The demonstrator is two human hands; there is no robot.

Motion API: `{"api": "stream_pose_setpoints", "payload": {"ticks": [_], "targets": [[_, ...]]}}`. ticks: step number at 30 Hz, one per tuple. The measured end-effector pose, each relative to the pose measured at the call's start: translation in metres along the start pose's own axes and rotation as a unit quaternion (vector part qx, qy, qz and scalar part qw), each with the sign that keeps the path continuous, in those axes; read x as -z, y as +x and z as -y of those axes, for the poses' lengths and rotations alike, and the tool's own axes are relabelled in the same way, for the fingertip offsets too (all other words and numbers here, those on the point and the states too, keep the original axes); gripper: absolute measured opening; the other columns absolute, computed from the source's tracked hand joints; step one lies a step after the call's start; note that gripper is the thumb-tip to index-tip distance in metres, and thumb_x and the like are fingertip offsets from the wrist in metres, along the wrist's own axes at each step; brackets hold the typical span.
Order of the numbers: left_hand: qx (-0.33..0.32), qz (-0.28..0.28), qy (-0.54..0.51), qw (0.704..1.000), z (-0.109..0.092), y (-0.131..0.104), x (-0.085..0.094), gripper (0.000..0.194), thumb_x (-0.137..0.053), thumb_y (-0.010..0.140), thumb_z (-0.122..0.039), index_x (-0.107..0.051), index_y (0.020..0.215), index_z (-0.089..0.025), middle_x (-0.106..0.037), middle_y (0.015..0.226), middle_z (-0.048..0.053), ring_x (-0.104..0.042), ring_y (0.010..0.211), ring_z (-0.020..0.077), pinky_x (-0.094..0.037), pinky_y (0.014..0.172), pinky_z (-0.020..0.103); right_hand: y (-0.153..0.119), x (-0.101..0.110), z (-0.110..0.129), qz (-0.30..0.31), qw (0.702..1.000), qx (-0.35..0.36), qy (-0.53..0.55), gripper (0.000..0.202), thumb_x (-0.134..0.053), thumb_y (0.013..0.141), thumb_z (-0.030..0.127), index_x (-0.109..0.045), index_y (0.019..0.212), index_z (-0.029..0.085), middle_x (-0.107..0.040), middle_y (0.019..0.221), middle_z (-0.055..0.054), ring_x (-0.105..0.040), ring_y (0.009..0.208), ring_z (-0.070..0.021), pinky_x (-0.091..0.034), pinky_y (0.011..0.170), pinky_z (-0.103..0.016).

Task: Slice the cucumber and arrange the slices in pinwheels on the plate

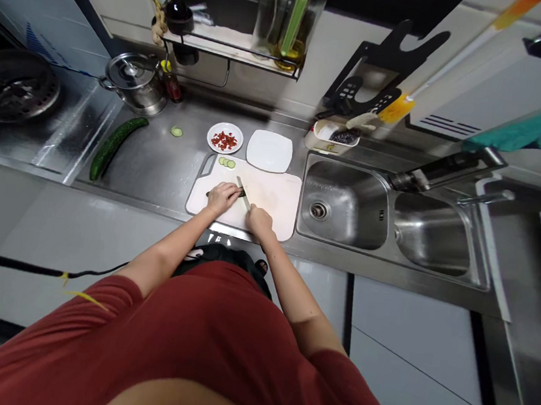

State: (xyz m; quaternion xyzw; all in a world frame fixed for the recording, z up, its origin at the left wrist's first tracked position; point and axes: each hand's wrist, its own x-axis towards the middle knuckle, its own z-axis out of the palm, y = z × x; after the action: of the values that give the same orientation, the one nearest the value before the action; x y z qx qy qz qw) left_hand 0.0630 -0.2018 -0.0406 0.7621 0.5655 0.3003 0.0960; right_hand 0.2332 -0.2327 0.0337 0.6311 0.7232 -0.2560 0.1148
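A white cutting board (271, 193) lies on the steel counter. Across it, my left hand (223, 198) presses down on a dark green piece of cucumber (209, 193), its fingers closed over most of it. My right hand (260, 221) grips the handle of a kitchen knife (243, 192), whose blade points away from me and stands at the right end of the cucumber, close to my left fingertips. A few pale cucumber slices (227, 162) rest in a row at the board's upper left. How far the blade has cut in is too small to tell.
Behind the board stand a small plate of chopped red pieces (224, 138) and a white square plate (269, 151). A whole cucumber (115, 147), a cucumber end (176, 132) and a steel pot (137, 81) are to the left. A double sink (347, 202) borders the right.
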Motion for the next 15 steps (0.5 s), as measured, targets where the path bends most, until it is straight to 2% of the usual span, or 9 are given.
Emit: {"api": "stream_pose_setpoints", "payload": {"ticks": [7, 15], "targets": [[0.008, 0.009, -0.007, 1.000, -0.002, 0.000, 0.001, 0.028, -0.046, 0.095, -0.036, -0.071, 0.100, -0.024, -0.069, 0.103, 0.005, -0.058, 0.095, 0.0193, -0.046, 0.082, 0.032, -0.019, -0.007, -0.011, 0.018, 1.000, -0.008, -0.004, 0.029, -0.032, 0.096, 0.022, -0.054, 0.114, 0.015, -0.067, 0.106, -0.016, -0.065, 0.098, -0.0274, -0.047, 0.078, -0.035], [0.003, 0.007, -0.010, 1.000, -0.003, 0.000, 0.001, 0.028, -0.046, 0.095, -0.035, -0.071, 0.100, -0.024, -0.069, 0.103, 0.005, -0.058, 0.096, 0.0190, -0.046, 0.083, 0.032, -0.001, 0.000, 0.000, 0.010, 1.000, -0.003, 0.002, 0.030, -0.033, 0.094, 0.017, -0.054, 0.115, 0.014, -0.067, 0.107, -0.017, -0.065, 0.100, -0.0263, -0.047, 0.079, -0.033]]}}
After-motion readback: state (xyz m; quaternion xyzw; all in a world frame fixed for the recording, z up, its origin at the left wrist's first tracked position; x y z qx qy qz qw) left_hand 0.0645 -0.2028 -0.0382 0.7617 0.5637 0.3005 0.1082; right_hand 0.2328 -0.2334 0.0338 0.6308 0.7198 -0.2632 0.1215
